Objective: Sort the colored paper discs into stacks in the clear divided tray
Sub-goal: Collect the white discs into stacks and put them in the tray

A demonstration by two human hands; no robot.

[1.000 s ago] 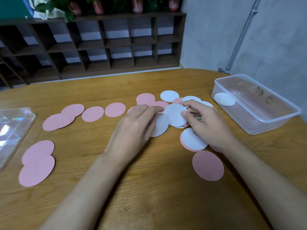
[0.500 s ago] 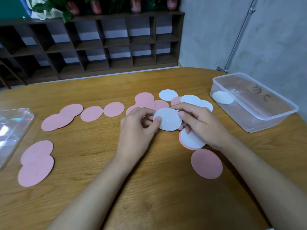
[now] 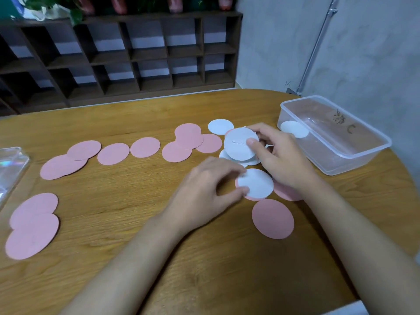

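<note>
Pink and white paper discs lie scattered over the wooden table (image 3: 136, 223). My right hand (image 3: 279, 155) pinches a small stack of white discs (image 3: 238, 145), lifted a little above other white discs. My left hand (image 3: 204, 192) pinches the left edge of a white disc (image 3: 256, 184) that lies on a pink one. A single pink disc (image 3: 272, 218) sits just in front of it. The clear plastic tub (image 3: 354, 153) at the right holds one white disc (image 3: 293, 129). Only a corner of the clear tray (image 3: 11, 164) shows at the left edge.
A row of pink discs (image 3: 113, 153) runs across the table's middle, and two overlapping pink discs (image 3: 34, 223) lie at the front left. One white disc (image 3: 220, 126) lies behind the pile. A dark wooden shelf unit (image 3: 136, 53) stands beyond the table.
My left hand let go of the white stack and dropped down to the white disc nearer me. My right hand kept the stack and carried it slightly right and back.
</note>
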